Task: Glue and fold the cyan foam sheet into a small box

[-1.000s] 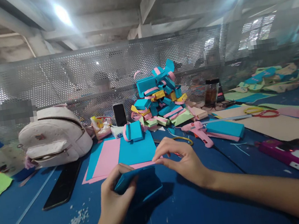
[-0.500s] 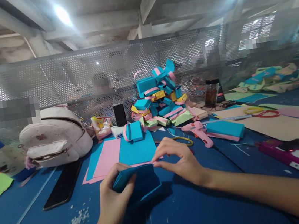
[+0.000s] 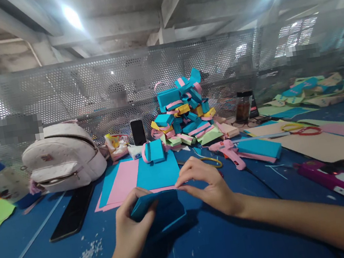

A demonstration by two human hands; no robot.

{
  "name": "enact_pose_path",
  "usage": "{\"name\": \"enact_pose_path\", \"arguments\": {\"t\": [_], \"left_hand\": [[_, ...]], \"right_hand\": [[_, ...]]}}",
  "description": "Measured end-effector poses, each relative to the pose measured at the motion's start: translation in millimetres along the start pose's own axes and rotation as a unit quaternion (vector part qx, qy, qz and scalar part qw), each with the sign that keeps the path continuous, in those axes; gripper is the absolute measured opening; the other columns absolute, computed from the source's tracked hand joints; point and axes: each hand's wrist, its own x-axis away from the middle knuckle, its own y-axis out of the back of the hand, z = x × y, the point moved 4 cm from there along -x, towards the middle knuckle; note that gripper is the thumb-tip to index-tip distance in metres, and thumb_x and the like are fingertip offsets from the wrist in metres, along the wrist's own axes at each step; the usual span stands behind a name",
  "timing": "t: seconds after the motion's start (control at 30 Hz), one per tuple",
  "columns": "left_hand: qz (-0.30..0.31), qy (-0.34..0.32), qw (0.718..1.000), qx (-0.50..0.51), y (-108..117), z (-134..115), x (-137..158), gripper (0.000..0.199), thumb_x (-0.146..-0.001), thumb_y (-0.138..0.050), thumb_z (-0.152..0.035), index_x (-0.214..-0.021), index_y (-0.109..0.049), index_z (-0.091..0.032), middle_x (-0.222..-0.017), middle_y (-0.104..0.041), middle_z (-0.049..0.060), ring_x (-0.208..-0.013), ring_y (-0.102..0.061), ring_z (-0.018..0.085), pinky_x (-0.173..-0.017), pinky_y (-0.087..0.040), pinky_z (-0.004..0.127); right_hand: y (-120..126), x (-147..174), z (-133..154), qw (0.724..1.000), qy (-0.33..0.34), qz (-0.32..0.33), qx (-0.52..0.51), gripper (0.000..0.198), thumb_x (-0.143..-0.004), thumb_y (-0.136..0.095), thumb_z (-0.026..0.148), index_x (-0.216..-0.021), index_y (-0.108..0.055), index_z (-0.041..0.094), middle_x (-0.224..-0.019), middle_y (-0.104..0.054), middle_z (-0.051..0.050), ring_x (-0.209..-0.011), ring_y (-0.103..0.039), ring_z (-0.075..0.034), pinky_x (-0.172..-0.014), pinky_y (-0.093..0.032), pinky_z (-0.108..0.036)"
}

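Toward the near edge of the table (image 3: 234,240), centre: folded blue paper (image 3: 164,205), one piece. Likely light, card-stiff, easily creased; best held by its folded edges. Left hand (image 3: 132,223): thumb and fingers pinching its left end. Right hand (image 3: 209,186): fingertips drawn close at its upper right corner; whether pinching it, cannot tell.

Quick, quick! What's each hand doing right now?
Left hand: closed, holding the folded blue paper.
Right hand: pinched closed at the paper's upper corner; whether it grips the paper cannot be told.
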Motion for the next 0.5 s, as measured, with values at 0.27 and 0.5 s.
{"name": "enact_pose_path", "arguments": {"t": [0.27,0.5], "left_hand": [[0.000,0.010,1.000,0.010,-0.4,-2.3,-1.3,0.010,-0.081,-0.061,-0.020,-0.071,-0.058,-0.019,-0.072,-0.058,0.000,-0.071,-0.053,0.016,-0.065,-0.041,0.027],[0.004,0.002,1.000,0.010,0.1,0.6,0.0,0.011,-0.084,-0.060,-0.021,-0.073,-0.057,-0.020,-0.073,-0.057,-0.001,-0.072,-0.052,0.014,-0.066,-0.040,0.025]], "right_hand": [[-2.0,-0.5,-0.1,1.000,-0.003,0.015,0.020,0.003,-0.087,-0.064,0.020,-0.084,-0.064,0.022,-0.082,-0.063,-0.001,-0.080,-0.055,-0.018,-0.077,-0.042,-0.035],[-3.5,0.0,-1.3,1.000,-0.008,0.019,0.024,0.005,-0.086,-0.063,0.017,-0.083,-0.061,0.020,-0.080,-0.058,-0.001,-0.078,-0.052,-0.017,-0.075,-0.041,-0.034]]}}
